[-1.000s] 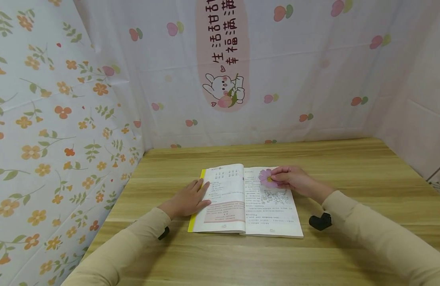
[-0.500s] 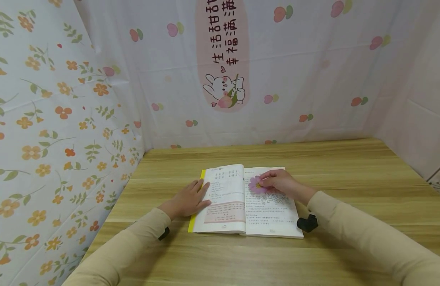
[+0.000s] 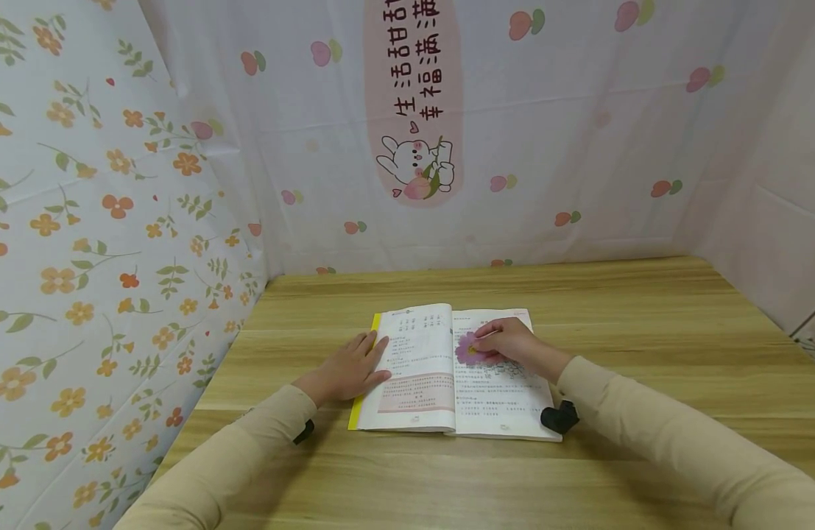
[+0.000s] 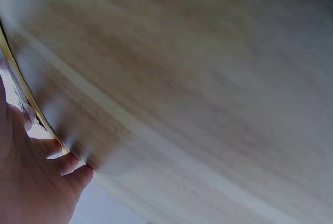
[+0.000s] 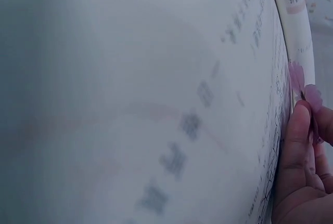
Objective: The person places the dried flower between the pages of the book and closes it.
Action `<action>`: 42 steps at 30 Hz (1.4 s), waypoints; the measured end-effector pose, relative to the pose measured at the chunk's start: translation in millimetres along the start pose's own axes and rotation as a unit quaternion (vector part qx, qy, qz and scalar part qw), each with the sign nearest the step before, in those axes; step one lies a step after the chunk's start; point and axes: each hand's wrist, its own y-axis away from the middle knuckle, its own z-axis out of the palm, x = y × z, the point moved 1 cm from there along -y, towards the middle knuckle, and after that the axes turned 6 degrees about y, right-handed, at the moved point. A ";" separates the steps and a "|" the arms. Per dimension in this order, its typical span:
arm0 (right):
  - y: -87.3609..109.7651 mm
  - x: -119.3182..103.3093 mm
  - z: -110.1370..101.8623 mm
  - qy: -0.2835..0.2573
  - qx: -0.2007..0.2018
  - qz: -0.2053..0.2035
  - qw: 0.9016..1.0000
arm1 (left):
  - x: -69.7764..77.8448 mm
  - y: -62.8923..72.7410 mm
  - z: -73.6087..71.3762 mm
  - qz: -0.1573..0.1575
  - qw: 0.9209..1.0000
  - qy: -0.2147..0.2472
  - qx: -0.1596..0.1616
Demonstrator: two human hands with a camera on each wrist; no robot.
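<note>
An open book (image 3: 417, 361) with printed pages and a yellow cover edge lies flat on the wooden table. My left hand (image 3: 350, 368) rests on the left page's outer edge, its fingers relaxed; the left wrist view shows the fingertips along the yellow edge (image 4: 32, 102). Over the right page, my right hand (image 3: 516, 346) pinches a pink flower (image 3: 469, 350) with a yellow centre. In the right wrist view the flower's petals (image 5: 314, 98) stick out past the thumb and finger, close to the page. Part of the flower is hidden behind the fingers.
The wooden table (image 3: 407, 486) runs around the book on all sides. A patterned cloth (image 3: 301, 147) hangs behind the table, and a floral one (image 3: 115, 258) stands on the left. Black wrist gear (image 3: 559, 417) sits under the right forearm.
My right hand has carried the pink flower left and slightly down, nearer to the book's middle fold. The left hand and the book stay where they were.
</note>
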 end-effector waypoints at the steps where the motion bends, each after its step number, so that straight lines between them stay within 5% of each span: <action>1: 0.1 -0.5 1.1 -0.001 0.001 0.001 1.000 | 0.2 0.0 -0.4 -0.003 1.000 0.000 -0.003; 13: -0.1 -2.8 5.8 0.000 -0.002 -0.005 1.000 | -0.6 0.0 -0.1 -0.002 1.000 -0.004 -0.004; 31: 10.5 -14.6 -18.0 0.153 0.005 -0.097 0.984 | -2.8 -1.9 0.0 0.004 1.000 -0.007 -0.003; 35: 15.6 -10.3 -25.7 0.193 0.006 -0.147 0.970 | -2.1 -1.1 -0.7 0.006 1.000 -0.007 -0.003; 42: 29.9 1.6 -40.8 0.272 0.026 -0.233 0.933 | 0.6 0.5 -3.1 0.002 1.000 0.001 -0.001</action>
